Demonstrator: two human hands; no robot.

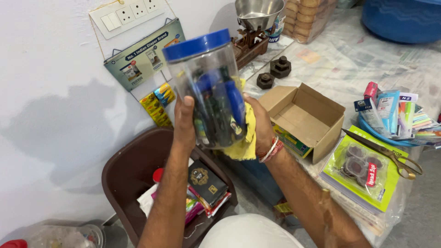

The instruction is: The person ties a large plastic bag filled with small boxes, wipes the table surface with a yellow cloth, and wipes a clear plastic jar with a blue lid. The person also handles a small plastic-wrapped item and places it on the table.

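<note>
A clear plastic jar (212, 87) with a blue lid is held up in front of me, tilted a little, with dark and blue items inside. My left hand (184, 123) grips its left side. My right hand (260, 123) presses a yellow cloth (248, 133) against the jar's right side and lower part. A red and white thread band circles my right wrist.
An open cardboard box (307, 120) lies on the plastic-covered counter (349, 59), beside brass scissors (390, 154), a green packet (363, 172) and stationery packs (395, 115). A metal weighing scale (257, 18) with iron weights (280, 67) stands behind. A brown chair (133, 174) holds small boxes below.
</note>
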